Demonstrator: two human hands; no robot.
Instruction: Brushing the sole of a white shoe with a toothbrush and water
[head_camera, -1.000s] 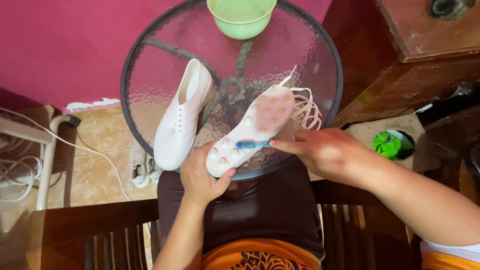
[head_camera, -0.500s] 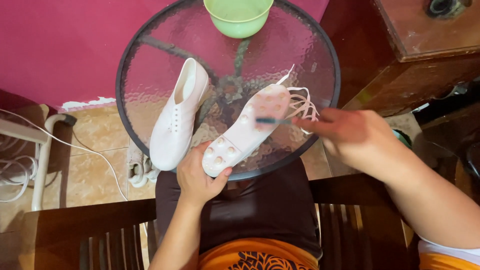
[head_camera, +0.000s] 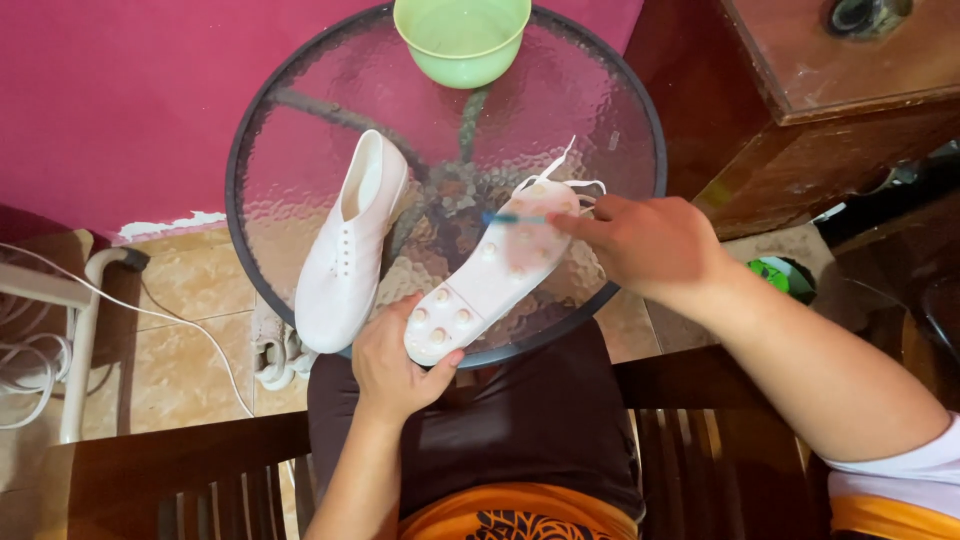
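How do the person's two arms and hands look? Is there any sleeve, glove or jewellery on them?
Both hands are bare, with no gloves. The left hand and its forearm are uncovered as far as the picture shows. The right hand and forearm are also uncovered; a short white sleeve begins at the upper arm. I see no ring, watch or bracelet on either wrist.

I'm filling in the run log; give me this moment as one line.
left hand: grips upturned shoe by its toe | right hand: brush on heel end of sole | other shoe, green bowl: on glass table
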